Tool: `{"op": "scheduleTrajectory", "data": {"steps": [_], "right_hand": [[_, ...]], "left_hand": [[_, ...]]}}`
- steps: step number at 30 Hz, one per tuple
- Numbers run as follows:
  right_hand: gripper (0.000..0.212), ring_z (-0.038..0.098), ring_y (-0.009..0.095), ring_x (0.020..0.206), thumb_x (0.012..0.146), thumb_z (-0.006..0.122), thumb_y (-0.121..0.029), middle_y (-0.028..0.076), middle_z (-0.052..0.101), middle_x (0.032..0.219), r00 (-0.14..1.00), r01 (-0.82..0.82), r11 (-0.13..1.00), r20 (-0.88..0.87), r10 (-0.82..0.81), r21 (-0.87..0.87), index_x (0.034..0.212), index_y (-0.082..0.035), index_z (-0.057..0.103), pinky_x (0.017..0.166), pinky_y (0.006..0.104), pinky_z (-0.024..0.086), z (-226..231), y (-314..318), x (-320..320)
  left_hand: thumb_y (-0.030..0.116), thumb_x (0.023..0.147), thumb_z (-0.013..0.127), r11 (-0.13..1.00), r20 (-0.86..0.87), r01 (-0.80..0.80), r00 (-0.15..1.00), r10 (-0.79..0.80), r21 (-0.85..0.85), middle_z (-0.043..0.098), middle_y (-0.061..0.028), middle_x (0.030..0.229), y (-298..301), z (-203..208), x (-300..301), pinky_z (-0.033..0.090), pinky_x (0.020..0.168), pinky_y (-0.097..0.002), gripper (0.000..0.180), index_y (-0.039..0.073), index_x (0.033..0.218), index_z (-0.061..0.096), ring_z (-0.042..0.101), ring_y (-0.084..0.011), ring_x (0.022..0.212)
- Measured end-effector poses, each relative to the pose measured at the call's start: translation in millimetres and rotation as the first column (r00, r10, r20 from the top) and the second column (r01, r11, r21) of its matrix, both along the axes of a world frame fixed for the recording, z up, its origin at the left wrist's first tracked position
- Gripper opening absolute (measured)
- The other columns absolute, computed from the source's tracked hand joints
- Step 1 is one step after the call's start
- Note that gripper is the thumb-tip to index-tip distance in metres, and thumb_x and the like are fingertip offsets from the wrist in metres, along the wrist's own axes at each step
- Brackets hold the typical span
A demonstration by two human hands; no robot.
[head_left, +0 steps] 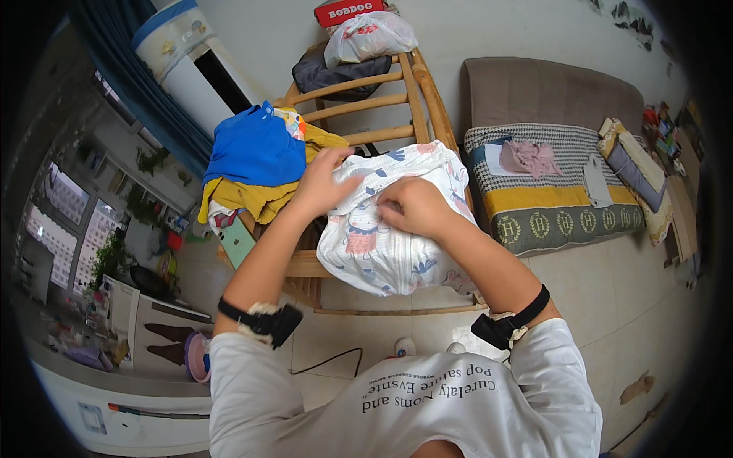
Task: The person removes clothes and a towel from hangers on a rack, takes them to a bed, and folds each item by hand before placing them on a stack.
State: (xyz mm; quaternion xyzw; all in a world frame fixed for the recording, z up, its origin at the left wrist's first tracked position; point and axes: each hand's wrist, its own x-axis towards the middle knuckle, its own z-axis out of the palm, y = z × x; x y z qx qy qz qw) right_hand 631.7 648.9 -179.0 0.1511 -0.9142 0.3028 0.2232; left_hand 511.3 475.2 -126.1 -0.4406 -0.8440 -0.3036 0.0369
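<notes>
A white plastic bag (370, 38) lay against a red box (343, 12). A blue curtain (141, 95) hung beside a white upright appliance (177, 72). A pink cloth (532, 159) lay on the covered sofa (553, 200); its brown backrest (550, 91) stood behind.

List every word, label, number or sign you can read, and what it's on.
I won't copy wording out, but lettering shows here:
Red box: bold white capitals, readable.
White T-shirt: dark lettering, upside down.
Bed cover: one letter, repeated inside wreaths.
White plastic bag: red print, too blurred to read.
</notes>
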Motion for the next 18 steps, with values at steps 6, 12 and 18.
{"op": "scheduleTrajectory", "data": {"steps": [6, 12, 18], "right_hand": [[0.025, 0.052, 0.03, 0.093, 0.064, 0.065, -0.009, 0.013, 0.054, 0.097, 0.845, 0.441, 0.896, -0.364, -0.392, 0.057, 0.089, -0.005, 0.061, 0.079, 0.0374, 0.044, 7.5, 3.2, -6.8], [0.026, 0.053, 0.031, 0.094, 0.065, 0.065, -0.012, 0.014, 0.055, 0.098, 0.867, 0.483, 0.874, -0.17, -0.468, 0.06, 0.089, -0.004, 0.062, 0.08, 0.0403, 0.044, -10.1, 16.7, -12.4], [0.035, 0.059, 0.025, 0.091, 0.073, 0.068, -0.024, 0.015, 0.062, 0.099, 0.933, 0.356, 0.865, 0.181, -0.31, -0.354, 0.099, -0.001, 0.063, 0.079, 0.0322, 0.047, 15.6, 36.4, 12.0]], "left_hand": [[0.014, 0.068, 0.065, 0.963, -0.454, -0.198, 0.886, 0.097, -0.182, 0.049, -0.0159, 0.093, -27.4, -32.1, 35.2, 0.045, 0.075, -0.0404, 0.037, 0.004, 0.101, 0.053, 0.052, -0.0328, 0.09], [0.004, 0.077, 0.05, 0.96, -0.557, -0.251, 0.819, 0.141, -0.126, 0.049, -0.0111, 0.086, -37.0, -35.2, 17.9, 0.047, 0.066, -0.0383, 0.014, 0.006, 0.09, 0.054, 0.053, -0.0286, 0.085], [0.006, 0.074, 0.056, 0.932, -0.307, -0.182, 0.948, 0.082, -0.314, 0.051, -0.0158, 0.108, -44.8, -36.9, 7.6, 0.042, 0.086, -0.0404, 0.042, 0.006, 0.115, 0.051, 0.049, -0.0334, 0.103]]}}
